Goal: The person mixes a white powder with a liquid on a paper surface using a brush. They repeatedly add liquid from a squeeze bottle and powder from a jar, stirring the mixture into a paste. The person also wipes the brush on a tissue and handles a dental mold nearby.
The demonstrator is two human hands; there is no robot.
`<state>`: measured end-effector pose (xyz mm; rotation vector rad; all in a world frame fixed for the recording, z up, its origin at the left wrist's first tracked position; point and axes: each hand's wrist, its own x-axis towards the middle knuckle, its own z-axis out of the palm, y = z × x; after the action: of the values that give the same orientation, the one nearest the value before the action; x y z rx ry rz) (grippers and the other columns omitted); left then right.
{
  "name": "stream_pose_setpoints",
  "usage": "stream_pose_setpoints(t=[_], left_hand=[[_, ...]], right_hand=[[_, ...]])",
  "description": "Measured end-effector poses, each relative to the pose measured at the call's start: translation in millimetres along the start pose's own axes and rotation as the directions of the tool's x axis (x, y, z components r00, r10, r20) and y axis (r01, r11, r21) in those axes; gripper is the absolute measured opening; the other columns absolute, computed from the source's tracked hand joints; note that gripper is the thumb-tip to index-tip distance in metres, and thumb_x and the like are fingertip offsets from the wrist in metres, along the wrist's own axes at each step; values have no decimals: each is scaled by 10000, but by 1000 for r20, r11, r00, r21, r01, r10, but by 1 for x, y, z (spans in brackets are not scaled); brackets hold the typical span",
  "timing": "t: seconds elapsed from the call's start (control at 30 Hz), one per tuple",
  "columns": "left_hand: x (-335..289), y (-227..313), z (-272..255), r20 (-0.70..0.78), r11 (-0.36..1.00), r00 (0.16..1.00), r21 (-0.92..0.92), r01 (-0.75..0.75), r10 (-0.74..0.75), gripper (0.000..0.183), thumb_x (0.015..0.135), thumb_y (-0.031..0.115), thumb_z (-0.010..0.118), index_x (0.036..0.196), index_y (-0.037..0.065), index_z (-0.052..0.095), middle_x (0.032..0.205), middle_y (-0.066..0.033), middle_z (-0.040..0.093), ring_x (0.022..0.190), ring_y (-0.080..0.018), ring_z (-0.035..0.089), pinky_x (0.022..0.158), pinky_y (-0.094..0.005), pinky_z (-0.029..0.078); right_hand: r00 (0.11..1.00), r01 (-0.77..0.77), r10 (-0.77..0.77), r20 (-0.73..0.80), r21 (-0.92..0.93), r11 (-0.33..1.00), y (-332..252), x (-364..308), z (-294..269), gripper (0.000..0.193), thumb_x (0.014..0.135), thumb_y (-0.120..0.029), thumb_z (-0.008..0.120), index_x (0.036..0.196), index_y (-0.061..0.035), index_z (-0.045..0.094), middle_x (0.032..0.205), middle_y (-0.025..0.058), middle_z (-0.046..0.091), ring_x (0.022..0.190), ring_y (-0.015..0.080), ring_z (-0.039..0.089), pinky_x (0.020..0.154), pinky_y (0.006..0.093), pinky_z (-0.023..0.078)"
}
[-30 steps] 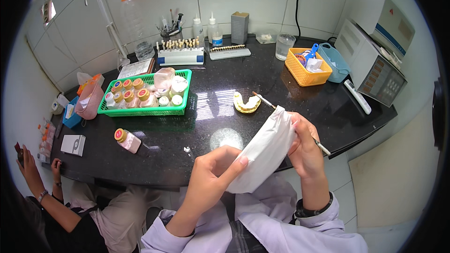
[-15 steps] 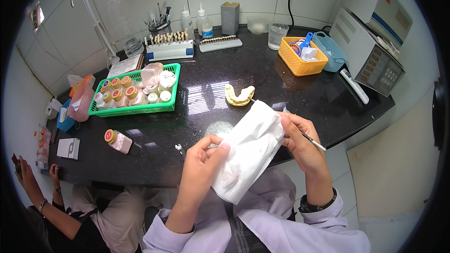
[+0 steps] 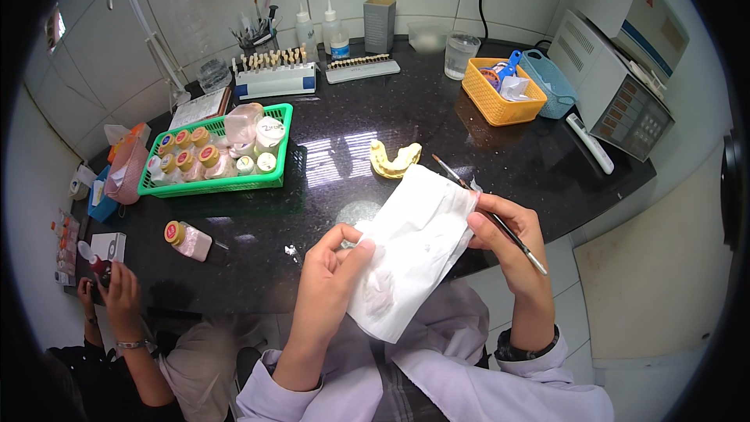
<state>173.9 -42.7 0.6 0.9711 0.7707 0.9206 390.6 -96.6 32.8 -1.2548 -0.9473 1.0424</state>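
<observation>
My left hand (image 3: 324, 270) is closed on the left edge of a folded white tissue (image 3: 418, 238), thumb on top. Across from it, my right hand (image 3: 512, 246) pinches the tissue's right edge between thumb and fingers. It also holds a slim paintbrush (image 3: 536, 262), whose bristle tip points away toward the back of the counter. Just beyond the tissue's far end sits a yellowish dental cast (image 3: 385, 166), shaped like a horseshoe. A round glass dish (image 3: 358, 212) is partly hidden under the tissue and my left fingers.
On the black counter (image 3: 328, 129), a green basket (image 3: 269, 180) holds several jars. A pink powder bottle (image 3: 187, 240) lies nearer. Behind are a shade guide (image 3: 277, 82), a water glass (image 3: 461, 57), a yellow basket (image 3: 504, 109) and a grey machine (image 3: 601, 70). A co-worker's hands (image 3: 121, 297) are at left.
The brush in my right hand has swung so its bristles show beyond the tissue. The tissue has shifted slightly. At left, the co-worker's hand has moved right with a small dark red bottle.
</observation>
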Motion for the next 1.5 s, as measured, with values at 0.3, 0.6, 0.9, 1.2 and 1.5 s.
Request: stream_pose_setpoints(t=[0.3,0.6,0.9,1.2,1.5], left_hand=[[-7,4,9,-4,1000,1000,12,24,-24,89,942,109,585,916,41,534,748,-50,665,599,-38,585,548,-176,444],[-6,-4,-5,168,995,986,-101,1,16,141,963,178,522,991,42,543,883,-17,624,826,-40,567,763,-205,443],[-9,-14,8,149,864,987,-488,129,-63,457,969,213,440,1330,-66,418,1257,-159,553,1144,-210,561,982,-328,436],[-11,-16,12,100,900,992,-423,107,-71,484,950,261,423,1317,-55,421,1246,-184,564,1116,-229,592,953,-349,476],[-11,-7,16,37,992,993,-61,-107,110,408,790,29,763,1035,47,438,971,-166,688,844,-151,681,707,-261,552]], right_hand=[[976,181,-195,-92,-143,973,3,-1,13,294,896,-86,671,1169,24,663,969,62,689,869,79,618,704,184,487],[785,572,-590,189,-587,573,7,-1,15,360,798,49,682,1135,-76,703,959,138,695,832,175,690,709,240,532],[880,472,-410,241,-548,691,-7,-13,24,271,818,-1,703,1083,-55,719,1044,160,708,888,204,710,718,271,548],[920,374,-376,108,-523,766,-6,-12,30,231,772,-45,767,1000,-45,733,924,109,719,765,127,666,642,225,503],[957,287,-278,81,-406,868,5,-14,35,293,737,-68,807,937,-36,595,1033,71,665,810,84,613,680,229,516]])
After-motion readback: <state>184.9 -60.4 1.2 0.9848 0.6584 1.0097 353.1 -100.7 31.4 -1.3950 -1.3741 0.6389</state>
